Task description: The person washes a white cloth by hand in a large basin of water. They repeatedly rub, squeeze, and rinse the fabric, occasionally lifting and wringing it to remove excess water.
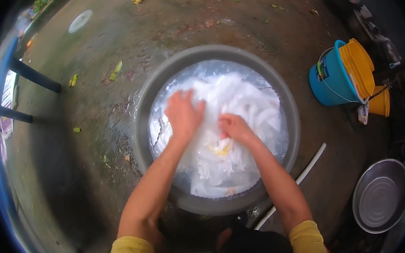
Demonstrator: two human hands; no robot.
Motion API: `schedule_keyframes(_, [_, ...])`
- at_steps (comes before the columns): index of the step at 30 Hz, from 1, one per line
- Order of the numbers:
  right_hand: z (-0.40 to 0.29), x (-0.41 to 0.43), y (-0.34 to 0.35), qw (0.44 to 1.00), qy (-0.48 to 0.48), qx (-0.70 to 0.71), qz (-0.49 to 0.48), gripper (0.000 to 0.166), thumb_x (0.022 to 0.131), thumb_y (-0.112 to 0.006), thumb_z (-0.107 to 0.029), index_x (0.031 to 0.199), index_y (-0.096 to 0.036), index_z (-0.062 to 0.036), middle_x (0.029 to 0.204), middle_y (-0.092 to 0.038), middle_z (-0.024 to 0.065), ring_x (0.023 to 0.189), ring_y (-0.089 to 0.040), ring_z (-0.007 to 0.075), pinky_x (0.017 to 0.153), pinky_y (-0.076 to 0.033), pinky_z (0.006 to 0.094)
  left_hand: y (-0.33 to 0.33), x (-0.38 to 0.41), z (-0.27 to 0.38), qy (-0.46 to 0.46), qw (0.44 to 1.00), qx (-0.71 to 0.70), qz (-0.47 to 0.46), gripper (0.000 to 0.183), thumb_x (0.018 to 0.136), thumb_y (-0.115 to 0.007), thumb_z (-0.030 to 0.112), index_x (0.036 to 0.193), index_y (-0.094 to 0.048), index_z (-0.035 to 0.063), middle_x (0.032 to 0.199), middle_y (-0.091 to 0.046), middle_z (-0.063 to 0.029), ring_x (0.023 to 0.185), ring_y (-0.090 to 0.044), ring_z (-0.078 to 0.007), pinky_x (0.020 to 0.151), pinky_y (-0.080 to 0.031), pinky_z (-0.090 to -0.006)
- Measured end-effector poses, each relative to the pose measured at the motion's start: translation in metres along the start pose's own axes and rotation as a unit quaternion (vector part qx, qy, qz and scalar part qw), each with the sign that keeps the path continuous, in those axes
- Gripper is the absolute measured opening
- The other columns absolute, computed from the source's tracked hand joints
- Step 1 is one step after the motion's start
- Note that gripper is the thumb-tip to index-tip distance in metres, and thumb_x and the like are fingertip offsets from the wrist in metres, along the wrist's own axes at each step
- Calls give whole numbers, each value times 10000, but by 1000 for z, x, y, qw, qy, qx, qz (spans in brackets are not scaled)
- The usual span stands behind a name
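A grey plastic basin stands before me on the ground, holding water and a heap of soaked white cloth. My left hand is blurred, over the left part of the cloth, its fingers apart and nothing seen in its grip. Nearer the middle, my right hand has its fingers curled around a fold of the same cloth. Just below that hand a yellow patch shows on the cloth; whether it is a stain or something else I cannot tell.
A blue bucket and yellow containers are at the right. A metal bowl lies at lower right, and a white pipe runs beside the basin. Blue metal rails edge the left. Leaves dot the wet ground.
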State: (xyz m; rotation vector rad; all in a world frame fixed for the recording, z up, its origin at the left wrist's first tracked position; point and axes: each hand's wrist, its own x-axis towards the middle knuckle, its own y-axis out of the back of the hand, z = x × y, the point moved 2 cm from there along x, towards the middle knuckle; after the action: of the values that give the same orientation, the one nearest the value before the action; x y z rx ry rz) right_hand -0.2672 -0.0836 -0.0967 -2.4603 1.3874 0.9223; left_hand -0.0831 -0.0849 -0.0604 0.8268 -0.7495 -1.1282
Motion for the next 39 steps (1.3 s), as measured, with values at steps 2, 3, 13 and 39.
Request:
schedule_keyframes(2, [6,5,0,976,43,176,122,319,919,-595,-216,1198,-564,-63,970,-624,73,839,-635,212,730,-520,368,-10,11,-5,55,998,-39,-3,505,781,-689,323,1214,-569,94,1140,-552,-199,1035,-560,-366,875,-466,-461])
schedule_keyframes(3, [5,9,-4,947,65,263,174,310,917,-607,-233,1176,-573,-66,951,-635,74,835,-646,219,729,-519,396,-21,7,-3,52,997,-40,-25,530,789,-683,332,1239,-550,87,1174,-535,-205,1052,-547,-387,873,-461,-473])
schedule_keyframes(13, [-8,22,-26,898,167,406,20,340,929,-519,-352,1101,-574,-65,1020,-623,65,978,-596,202,846,-482,337,-49,-17,56,-20,983,-80,-163,363,854,-534,416,727,-627,90,807,-657,-125,747,-654,-327,632,-515,-444])
schedule_keyframes(39, [-77,-128,52,920,184,-23,346,120,896,-593,-139,929,-660,-46,824,-660,37,743,-623,205,681,-505,336,1,-55,60,-38,979,-139,-141,342,923,-528,362,1154,-636,135,1186,-609,-92,1169,-510,-277,910,-414,-436])
